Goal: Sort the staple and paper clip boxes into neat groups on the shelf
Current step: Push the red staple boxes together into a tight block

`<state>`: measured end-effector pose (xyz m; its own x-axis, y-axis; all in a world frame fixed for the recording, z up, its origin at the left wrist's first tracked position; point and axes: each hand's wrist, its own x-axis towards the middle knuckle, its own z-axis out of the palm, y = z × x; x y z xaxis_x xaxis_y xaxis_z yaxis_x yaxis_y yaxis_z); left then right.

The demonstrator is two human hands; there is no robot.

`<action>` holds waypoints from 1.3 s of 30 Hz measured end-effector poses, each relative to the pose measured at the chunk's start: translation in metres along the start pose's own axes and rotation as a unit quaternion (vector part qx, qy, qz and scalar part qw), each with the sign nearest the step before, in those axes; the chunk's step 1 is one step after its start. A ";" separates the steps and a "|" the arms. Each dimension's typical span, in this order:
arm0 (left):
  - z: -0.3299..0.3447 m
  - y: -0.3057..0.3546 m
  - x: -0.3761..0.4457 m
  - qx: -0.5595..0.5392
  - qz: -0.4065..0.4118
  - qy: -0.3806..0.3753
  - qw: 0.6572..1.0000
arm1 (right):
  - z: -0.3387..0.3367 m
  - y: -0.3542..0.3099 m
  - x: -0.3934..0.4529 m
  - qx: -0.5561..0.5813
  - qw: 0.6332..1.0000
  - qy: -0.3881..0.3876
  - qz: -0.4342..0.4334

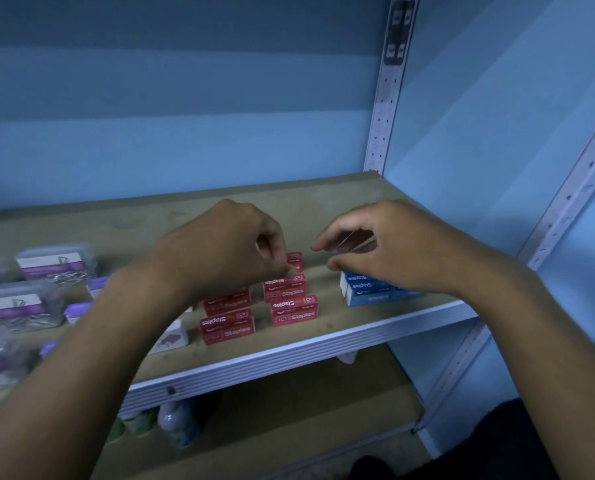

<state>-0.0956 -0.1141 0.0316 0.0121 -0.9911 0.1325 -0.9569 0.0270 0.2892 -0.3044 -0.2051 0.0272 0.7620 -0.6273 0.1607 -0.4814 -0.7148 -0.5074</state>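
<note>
Under the left hand (227, 247), red staple boxes (294, 310) sat in a loose block on the wooden shelf (323, 199): four showed plainly in two short rows toward the person, and a fifth, the rear red box (295, 259), stood just beyond the fingertips. That hand's fingers were curled down and appeared to pinch the rear red box at its near corner, though blur made the contact hard to confirm. Level with it, the right hand (389, 244) hovered with fingers loosely bent and thumb apart, holding nothing; directly beneath its palm lay the blue staple boxes (368, 289), pressed together near the shelf's front edge and partly hidden by the wrist.

Beyond the left forearm, clear paper clip boxes (15, 303) with purple labels were gathered in several rows, blurred but roughly together. Smaller purple boxes (76, 311) lay between them and the forearm, and a white box (171, 337) sat tilted under the left wrist, touching no group.

As a judgement, the sorting looked well advanced: reds, blues and clips each held their own area. What seemed left was squaring the red rows, seating the rear red box in line, and finding a place for the white box and the small purple ones. On the lower shelf, some pale items (175, 420) were too dim to identify.
</note>
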 end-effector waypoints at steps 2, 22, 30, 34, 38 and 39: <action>-0.007 -0.008 -0.009 -0.004 -0.015 -0.017 1.000 | 0.005 -0.009 0.004 0.010 1.000 -0.020 -0.014; -0.001 -0.026 -0.058 0.059 -0.014 -0.066 0.996 | 0.034 -0.046 0.024 -0.091 0.985 -0.146 0.016; 0.003 -0.022 -0.054 0.054 -0.006 -0.055 0.997 | 0.037 -0.048 0.023 -0.095 0.984 -0.149 0.003; 0.006 -0.020 -0.052 0.045 0.003 -0.048 0.998 | 0.038 -0.049 0.023 -0.093 0.985 -0.146 -0.006; 0.006 -0.021 -0.051 0.038 0.005 -0.048 0.998 | 0.039 -0.049 0.023 -0.101 0.985 -0.137 -0.016; 0.006 -0.021 -0.051 0.036 0.004 -0.050 0.998 | 0.040 -0.049 0.023 -0.103 0.985 -0.136 -0.017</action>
<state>-0.0782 -0.0652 0.0130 -0.0214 -0.9991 0.0376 -0.9753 0.0292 0.2189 -0.2464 -0.1722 0.0222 0.8533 -0.5165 -0.0720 -0.5104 -0.7987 -0.3188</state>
